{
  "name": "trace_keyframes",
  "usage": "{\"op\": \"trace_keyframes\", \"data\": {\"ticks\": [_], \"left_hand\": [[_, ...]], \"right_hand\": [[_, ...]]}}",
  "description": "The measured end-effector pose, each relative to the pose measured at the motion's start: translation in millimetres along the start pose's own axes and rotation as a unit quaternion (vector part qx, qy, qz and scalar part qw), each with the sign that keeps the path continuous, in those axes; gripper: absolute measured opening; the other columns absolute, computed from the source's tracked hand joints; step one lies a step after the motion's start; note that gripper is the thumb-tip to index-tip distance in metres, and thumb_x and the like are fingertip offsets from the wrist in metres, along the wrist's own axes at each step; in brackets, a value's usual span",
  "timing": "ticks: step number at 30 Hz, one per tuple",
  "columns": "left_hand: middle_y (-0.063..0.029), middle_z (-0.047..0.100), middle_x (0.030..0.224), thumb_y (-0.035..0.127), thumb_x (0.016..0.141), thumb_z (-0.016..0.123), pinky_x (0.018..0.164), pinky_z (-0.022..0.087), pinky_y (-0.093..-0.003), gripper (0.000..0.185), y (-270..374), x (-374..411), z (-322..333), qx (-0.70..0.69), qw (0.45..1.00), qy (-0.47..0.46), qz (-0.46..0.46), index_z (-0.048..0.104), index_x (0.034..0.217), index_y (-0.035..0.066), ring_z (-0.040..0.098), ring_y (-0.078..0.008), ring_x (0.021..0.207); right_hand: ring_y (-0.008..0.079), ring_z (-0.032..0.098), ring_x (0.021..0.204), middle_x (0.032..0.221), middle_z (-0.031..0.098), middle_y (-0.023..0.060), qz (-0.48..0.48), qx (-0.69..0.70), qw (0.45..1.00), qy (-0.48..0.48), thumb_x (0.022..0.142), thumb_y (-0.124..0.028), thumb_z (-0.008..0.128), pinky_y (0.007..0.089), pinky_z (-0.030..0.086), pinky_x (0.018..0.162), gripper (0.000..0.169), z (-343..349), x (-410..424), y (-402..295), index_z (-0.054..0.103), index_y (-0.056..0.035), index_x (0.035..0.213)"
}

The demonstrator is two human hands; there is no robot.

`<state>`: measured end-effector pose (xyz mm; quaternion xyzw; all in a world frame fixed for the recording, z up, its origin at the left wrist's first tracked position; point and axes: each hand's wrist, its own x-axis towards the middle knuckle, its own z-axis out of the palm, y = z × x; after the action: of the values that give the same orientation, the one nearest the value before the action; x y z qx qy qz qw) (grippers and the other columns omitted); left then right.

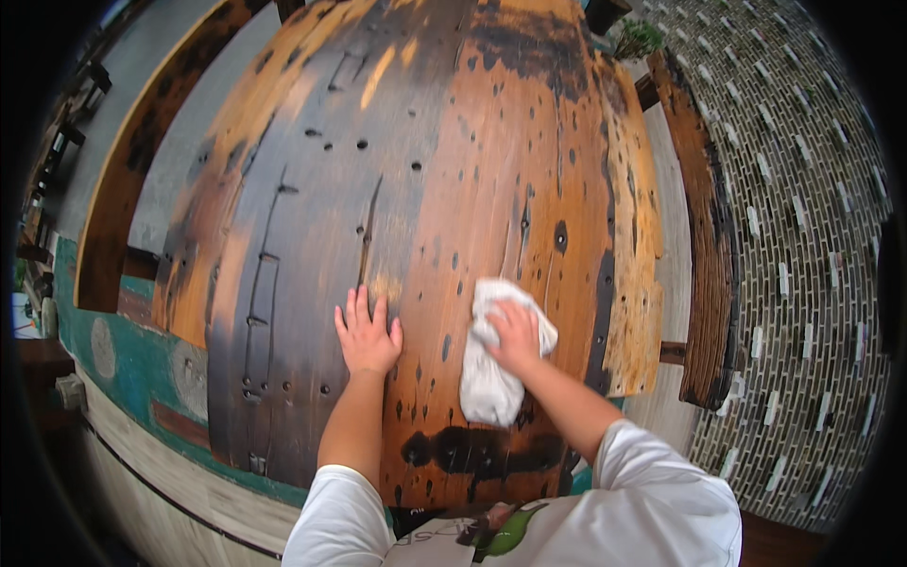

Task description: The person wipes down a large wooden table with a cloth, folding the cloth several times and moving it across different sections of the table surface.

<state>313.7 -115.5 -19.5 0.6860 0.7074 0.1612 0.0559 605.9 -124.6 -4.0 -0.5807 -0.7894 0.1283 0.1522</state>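
Observation:
A large table top of dark-stained and orange-brown wooden planks (453, 212), marked with holes, cracks and black patches, fills the middle of the head view. My left hand (368, 336) lies palm down on it, fingers spread, beside the lower end of a long crack, with nothing in it. To the right, my right hand (515, 336) rests on a folded white cloth (494, 386), its fingers bent over the cloth's upper part. The cloth lies against the orange-brown planks, above a row of black burn-like patches (482, 450). Whether the right fingers pinch the cloth is partly hidden.
A long wooden bench (122, 177) stands on the left, a rough dark wooden bench (705, 234) on the right. Beyond that is a patterned brick-like surface (786, 283). A potted plant (638, 39) stands at the far right corner. Green flooring (134, 354) shows at lower left.

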Motion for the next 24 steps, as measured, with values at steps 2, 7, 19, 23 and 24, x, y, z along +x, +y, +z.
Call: {"op": "trace_keyframes", "data": {"ticks": [2, 7, 19, 23, 24], "left_hand": [[-0.0127, 0.042, 0.156, 0.033, 0.088, 0.066, 0.122, 0.021, -0.0564, 0.051, -1.8, -7.7, -7.3, 0.007, 1.000, -0.005, -0.012, 0.060, 0.136, 0.016, 0.031, -0.0317, 0.150], [-0.0115, 0.042, 0.156, 0.034, 0.088, 0.066, 0.122, 0.021, -0.0563, 0.051, 4.9, -2.7, -2.5, 0.009, 1.000, -0.016, 0.005, 0.059, 0.136, 0.018, 0.032, -0.0310, 0.150], [-0.0109, 0.041, 0.158, 0.038, 0.091, 0.062, 0.121, 0.021, -0.0571, 0.051, -0.9, -0.1, 4.1, 0.056, 0.998, -0.011, -0.002, 0.058, 0.138, 0.020, 0.030, -0.0298, 0.151], [-0.0111, 0.042, 0.157, 0.038, 0.090, 0.063, 0.121, 0.022, -0.0572, 0.051, 3.1, 5.4, 5.2, 0.046, 0.999, -0.003, 0.013, 0.059, 0.137, 0.019, 0.031, -0.0299, 0.150], [-0.0111, 0.042, 0.157, 0.038, 0.090, 0.063, 0.121, 0.022, -0.0572, 0.051, 3.1, 2.5, 5.8, 0.045, 0.999, -0.004, 0.017, 0.060, 0.137, 0.019, 0.031, -0.0300, 0.150]], "right_hand": [[0.0302, 0.045, 0.139, 0.141, 0.056, 0.0088, 0.026, -0.020, 0.999, 0.027, 0.073, -0.021, 0.085, 0.0523, 0.030, 0.113, 0.050, 11.8, 87.4, 9.5, 0.068, -0.0170, 0.120], [0.0277, 0.055, 0.124, 0.127, 0.064, 0.0032, 0.066, -0.073, 0.979, 0.176, 0.083, -0.042, 0.077, 0.0484, 0.042, 0.098, 0.046, 23.1, 284.7, 54.1, 0.067, -0.0195, 0.122], [0.0206, 0.048, 0.142, 0.146, 0.059, 0.0024, -0.073, 0.059, 0.987, -0.131, 0.073, -0.010, 0.084, 0.0513, 0.027, 0.122, 0.053, 9.9, 29.4, -17.3, 0.067, -0.0166, 0.122], [0.0195, 0.053, 0.135, 0.144, 0.059, 0.0009, -0.105, 0.114, 0.976, -0.152, 0.067, -0.011, 0.077, 0.0537, 0.030, 0.115, 0.036, -9.1, -175.4, -72.6, 0.067, -0.0197, 0.100], [0.0193, 0.055, 0.132, 0.142, 0.060, -0.0001, -0.116, 0.121, 0.969, -0.181, 0.072, -0.012, 0.072, 0.0545, 0.029, 0.115, 0.029, -19.0, -193.2, -83.9, 0.067, -0.0197, 0.100]]}}
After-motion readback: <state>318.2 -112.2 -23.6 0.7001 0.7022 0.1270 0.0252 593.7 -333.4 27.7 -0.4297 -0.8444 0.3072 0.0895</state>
